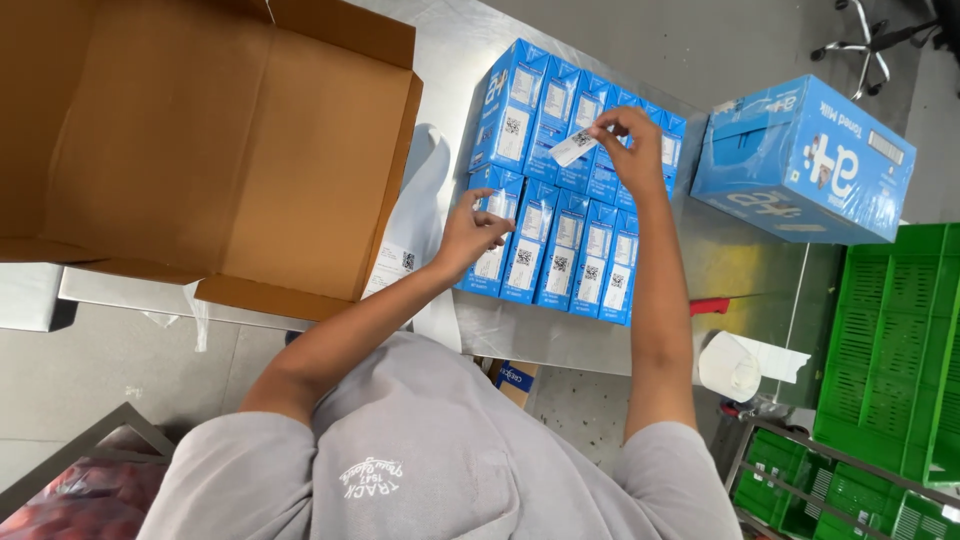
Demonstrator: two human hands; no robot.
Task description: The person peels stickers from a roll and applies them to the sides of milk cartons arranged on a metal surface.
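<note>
Carton faces (560,200) too small to make out. Right hand (632,150) pinches a small white label (574,148), at 12 o'clock of the half-curled, empty left hand (472,232) touching a carton.

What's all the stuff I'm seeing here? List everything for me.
Small cartons: about ten, blue, two rows on the metal table.
Label sticker: one, white, pinched in the right hand above the cartons.
Wrapped carton pack: one, blue, on the table's right end.
Cardboard box: one, brown, open, on the left.
Metal table: one, silver.
Crates: several, green, stacked at right.
Paper roll: one, white, beside the crates.
Left hand: on the near-row end carton.
Right hand: holding the sticker.
</note>
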